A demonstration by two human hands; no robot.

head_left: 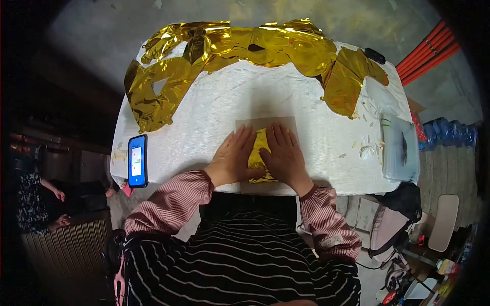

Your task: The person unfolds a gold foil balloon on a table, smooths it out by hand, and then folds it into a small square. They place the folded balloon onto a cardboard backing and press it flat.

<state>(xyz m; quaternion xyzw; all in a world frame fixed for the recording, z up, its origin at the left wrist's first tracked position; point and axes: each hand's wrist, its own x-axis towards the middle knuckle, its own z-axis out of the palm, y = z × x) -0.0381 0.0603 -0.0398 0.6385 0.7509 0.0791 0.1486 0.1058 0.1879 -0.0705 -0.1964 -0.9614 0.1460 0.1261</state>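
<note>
A folded piece of gold foil point(258, 162) lies on a flat, see-through sheet point(286, 122) near the front edge of the white table. My left hand point(235, 156) rests flat on the foil's left side, fingers extended away from me. On the right side lies my right hand point(284, 155), also flat, its thumb across the foil. Both palms hide part of the foil and the sheet. Neither hand grips anything.
Flat gold foil balloons point(163, 92) arc along the table's far side. A lit phone point(137, 161) lies at the left. Clear plastic bags point(399, 150) are stacked at the right, with a black object point(375, 55) behind. Another person's hand point(62, 220) shows at far left.
</note>
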